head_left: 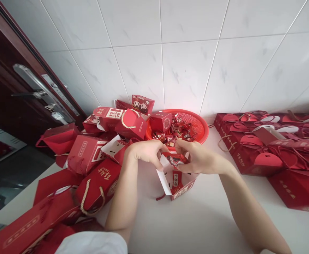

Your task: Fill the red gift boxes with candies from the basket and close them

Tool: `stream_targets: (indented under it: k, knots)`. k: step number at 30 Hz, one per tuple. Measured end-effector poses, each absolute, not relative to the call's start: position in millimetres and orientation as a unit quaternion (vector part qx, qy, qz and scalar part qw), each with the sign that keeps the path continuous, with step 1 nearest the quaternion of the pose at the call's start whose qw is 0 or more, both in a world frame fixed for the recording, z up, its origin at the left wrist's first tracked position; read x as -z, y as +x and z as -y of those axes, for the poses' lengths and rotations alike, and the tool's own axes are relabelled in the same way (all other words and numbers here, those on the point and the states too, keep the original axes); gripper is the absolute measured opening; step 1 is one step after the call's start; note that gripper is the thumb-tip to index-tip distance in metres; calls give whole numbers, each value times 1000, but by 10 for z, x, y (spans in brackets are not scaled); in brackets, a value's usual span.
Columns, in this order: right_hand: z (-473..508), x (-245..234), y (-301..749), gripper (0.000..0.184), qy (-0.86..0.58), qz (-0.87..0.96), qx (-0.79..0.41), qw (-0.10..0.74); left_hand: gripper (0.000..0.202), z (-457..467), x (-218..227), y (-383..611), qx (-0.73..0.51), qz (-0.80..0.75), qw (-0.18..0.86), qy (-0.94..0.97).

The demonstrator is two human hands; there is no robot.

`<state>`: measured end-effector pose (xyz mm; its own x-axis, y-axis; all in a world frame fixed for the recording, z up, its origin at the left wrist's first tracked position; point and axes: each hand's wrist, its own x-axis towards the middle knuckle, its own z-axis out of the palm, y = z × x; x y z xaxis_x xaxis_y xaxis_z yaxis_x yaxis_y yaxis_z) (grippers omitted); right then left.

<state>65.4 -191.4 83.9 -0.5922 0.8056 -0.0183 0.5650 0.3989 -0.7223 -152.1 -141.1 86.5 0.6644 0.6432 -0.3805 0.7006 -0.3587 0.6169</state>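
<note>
On the white table in front of me stands an open red gift box (182,190) with a white inside. A small red wrapped packet (175,180) lies within it. My left hand (149,152) is closed at the box's left rear edge, with the thumb against the white flap; part of its grip is hidden. Over the opening, my right hand (200,158) pinches a red printed candy packet (173,159) between thumb and fingers. Just behind both hands sits a red plastic basket (203,128) holding many wrapped candies (183,130).
Red gift boxes (84,151), some with rope handles, are piled at the left. Rows of closed red boxes (252,158) stand at the right. A tiled wall (186,70) rises behind the table (154,218). A dark door (24,88) with a metal handle is at the left.
</note>
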Motion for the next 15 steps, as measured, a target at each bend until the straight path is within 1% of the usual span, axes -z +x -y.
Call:
stream_targets:
  k: [3, 6, 9, 12, 15]
  knots:
    - [1962, -771, 540, 25, -487, 826, -265, 107, 41, 1399, -880, -1489, 76, -399, 369, 836]
    - [1999, -743, 457, 32, -499, 831, -237, 63, 45, 1403, -893, -1463, 69, -384, 385, 836]
    - [2010, -754, 429, 41, -472, 838, -271, 43, 38, 1419, -901, -1455, 59, -375, 402, 833]
    - [1997, -773, 466, 35, -449, 837, -311, 25, 34, 1433, -901, -1455, 54, -371, 398, 837]
    - [1961, -771, 537, 32, -420, 843, -336, 8, 36, 1440, -888, -1451, 54, -375, 394, 838]
